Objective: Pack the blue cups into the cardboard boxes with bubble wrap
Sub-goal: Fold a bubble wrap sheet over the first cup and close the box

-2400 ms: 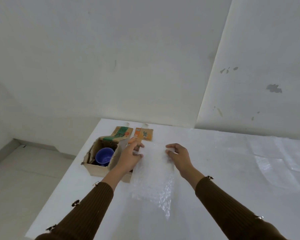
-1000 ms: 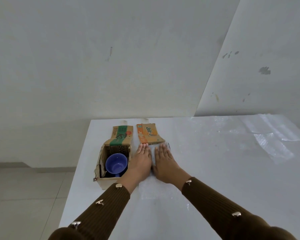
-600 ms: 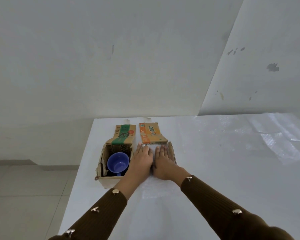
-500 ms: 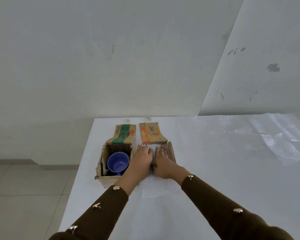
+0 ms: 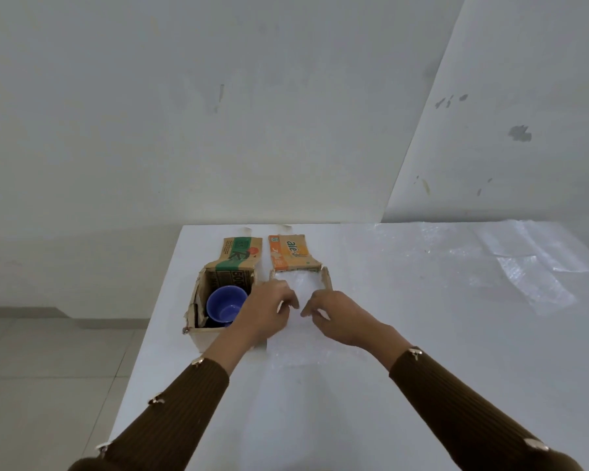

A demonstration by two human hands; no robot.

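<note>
Bubble wrap sheet (image 5: 298,350) drapes over orange-flap box (image 5: 326,279); left hand (image 5: 269,312) and right hand (image 5: 335,316) pinch it, fingers curled, probably tucking it down as lining. Blue cup (image 5: 227,304) sits in green-flap box (image 5: 207,338).

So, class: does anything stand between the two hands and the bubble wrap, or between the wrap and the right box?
Nothing visible does. The left hand and right hand both pinch the wrap, which lies over the open right box. What lies under it is hidden.
</note>
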